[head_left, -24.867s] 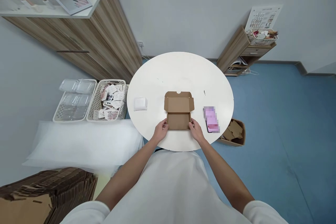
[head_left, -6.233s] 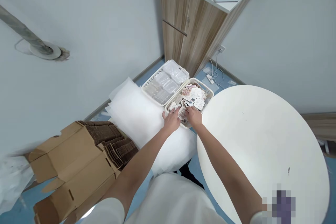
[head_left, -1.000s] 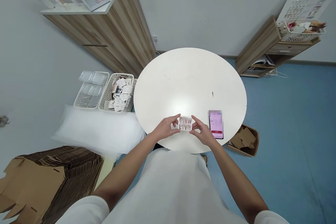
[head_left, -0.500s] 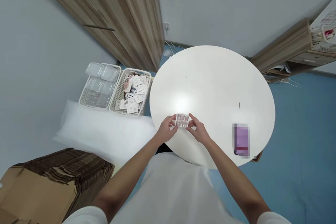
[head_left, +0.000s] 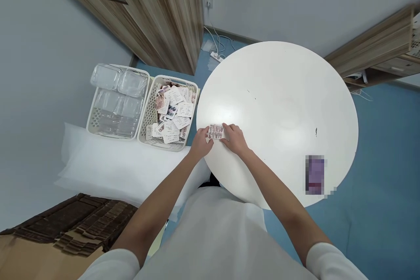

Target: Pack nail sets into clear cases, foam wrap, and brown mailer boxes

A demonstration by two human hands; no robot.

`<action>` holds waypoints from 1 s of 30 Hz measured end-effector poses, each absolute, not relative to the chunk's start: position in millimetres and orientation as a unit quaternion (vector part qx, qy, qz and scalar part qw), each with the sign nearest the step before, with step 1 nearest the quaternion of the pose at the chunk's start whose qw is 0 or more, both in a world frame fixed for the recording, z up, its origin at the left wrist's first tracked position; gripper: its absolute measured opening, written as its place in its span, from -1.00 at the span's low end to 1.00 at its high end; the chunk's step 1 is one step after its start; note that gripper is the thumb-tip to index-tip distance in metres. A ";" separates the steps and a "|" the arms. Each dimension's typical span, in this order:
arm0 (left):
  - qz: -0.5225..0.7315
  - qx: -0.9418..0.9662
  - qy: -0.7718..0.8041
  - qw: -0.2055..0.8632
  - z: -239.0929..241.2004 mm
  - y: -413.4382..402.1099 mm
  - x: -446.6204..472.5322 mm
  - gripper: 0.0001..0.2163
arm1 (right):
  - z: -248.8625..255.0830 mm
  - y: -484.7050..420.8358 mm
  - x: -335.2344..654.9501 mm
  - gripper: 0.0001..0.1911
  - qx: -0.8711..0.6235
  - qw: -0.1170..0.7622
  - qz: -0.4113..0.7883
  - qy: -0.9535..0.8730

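A small set of press-on nails, two rows of shiny pinkish nails on a flat pale backing, is at the left part of the round white table. My left hand grips its left edge between thumb and fingers. At the right edge, my right hand pinches it in the same way. Whether the set rests on the tabletop or is held just above it, I cannot tell.
Left of the table stand a white basket of printed cards and a basket of clear plastic boxes. White foam sheeting lies before them, near stacked cardboard. A blurred purple item lies on the table's right.
Both hands have moved left and away from me with the press-on nails, towards the table's left edge. The camera view has shifted down and to the left.
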State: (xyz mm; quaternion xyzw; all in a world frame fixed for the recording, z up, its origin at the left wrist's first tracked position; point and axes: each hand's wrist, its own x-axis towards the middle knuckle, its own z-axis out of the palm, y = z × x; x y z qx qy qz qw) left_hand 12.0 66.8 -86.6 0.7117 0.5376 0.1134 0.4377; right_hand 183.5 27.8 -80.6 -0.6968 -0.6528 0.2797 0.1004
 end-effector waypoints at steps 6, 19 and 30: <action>0.117 0.715 0.532 0.439 -90.9 72.3 12.6 -0.49 | -85.9 35.7 178.4 -0.35 -0.713 0.072 0.262 -0.646; 0.084 0.762 0.518 0.379 -90.4 68.3 13.2 -0.43 | -93.4 34.2 171.6 -0.32 -0.739 0.052 0.255 -0.621; 0.074 0.763 0.504 0.398 -93.8 71.0 10.4 -0.38 | -90.4 32.7 175.1 -0.26 -0.733 0.055 0.260 -0.626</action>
